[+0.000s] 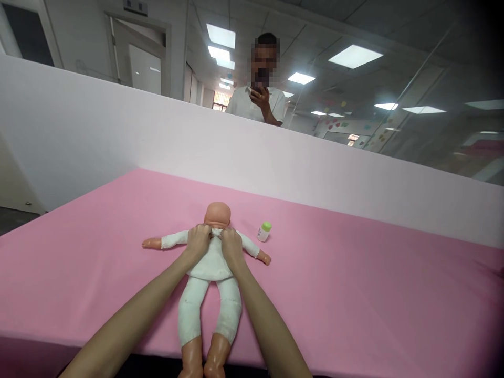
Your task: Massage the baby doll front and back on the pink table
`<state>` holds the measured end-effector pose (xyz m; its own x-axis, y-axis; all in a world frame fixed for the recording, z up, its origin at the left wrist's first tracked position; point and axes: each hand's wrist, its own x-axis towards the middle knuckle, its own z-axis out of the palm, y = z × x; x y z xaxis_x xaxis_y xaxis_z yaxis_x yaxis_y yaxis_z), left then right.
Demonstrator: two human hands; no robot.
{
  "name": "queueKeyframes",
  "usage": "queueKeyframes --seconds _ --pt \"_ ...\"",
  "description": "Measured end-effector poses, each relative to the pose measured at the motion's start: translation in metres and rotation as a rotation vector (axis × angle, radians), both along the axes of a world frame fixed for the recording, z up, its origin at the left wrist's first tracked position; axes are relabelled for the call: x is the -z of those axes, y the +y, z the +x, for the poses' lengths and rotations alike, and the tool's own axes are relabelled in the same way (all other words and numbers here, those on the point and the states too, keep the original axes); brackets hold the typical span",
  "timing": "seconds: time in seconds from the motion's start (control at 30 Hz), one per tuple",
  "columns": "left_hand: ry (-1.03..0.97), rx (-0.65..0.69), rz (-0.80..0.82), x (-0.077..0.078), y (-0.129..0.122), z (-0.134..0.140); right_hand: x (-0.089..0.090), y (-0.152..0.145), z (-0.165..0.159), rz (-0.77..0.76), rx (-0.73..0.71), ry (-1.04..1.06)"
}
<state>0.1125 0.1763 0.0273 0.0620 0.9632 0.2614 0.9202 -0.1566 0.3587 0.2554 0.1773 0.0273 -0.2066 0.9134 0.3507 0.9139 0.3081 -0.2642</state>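
Observation:
A baby doll [213,262] with a white cloth body lies stretched out on the pink table cover, its bare head toward the far side and no face showing, so it seems to be face down. My left hand [199,239] is closed on the left side of its upper body, just below the neck. Level with it on the right, my right hand [231,244] is closed too, its curled fingers pressed to the doll's white cloth. Whether the fingertips pinch the fabric is hard to see. The doll's arms spread out past both hands.
A small white bottle with a green cap [264,231] stands right of the doll's head. The pink table cover [354,294] reaches a low white wall [236,152]. Behind the glass above it, a person in a white shirt [255,105] holds something dark near the face.

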Motion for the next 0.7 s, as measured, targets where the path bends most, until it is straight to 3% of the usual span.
queueKeyframes --seconds 0.13,0.3,0.47,0.7 --pt "-0.007 0.029 0.011 -0.005 -0.004 -0.005 -0.006 -0.008 0.004 0.003 0.022 0.009" --pt "-0.053 0.104 0.183 -0.011 -0.027 -0.018 -0.015 -0.030 0.009 0.022 -0.064 0.116" --pt "-0.040 0.190 0.109 -0.003 -0.034 -0.016 -0.010 -0.033 0.003 -0.066 -0.056 0.089" --pt "-0.051 0.158 0.074 0.002 -0.020 -0.005 -0.002 -0.022 -0.004 -0.119 0.048 -0.026"
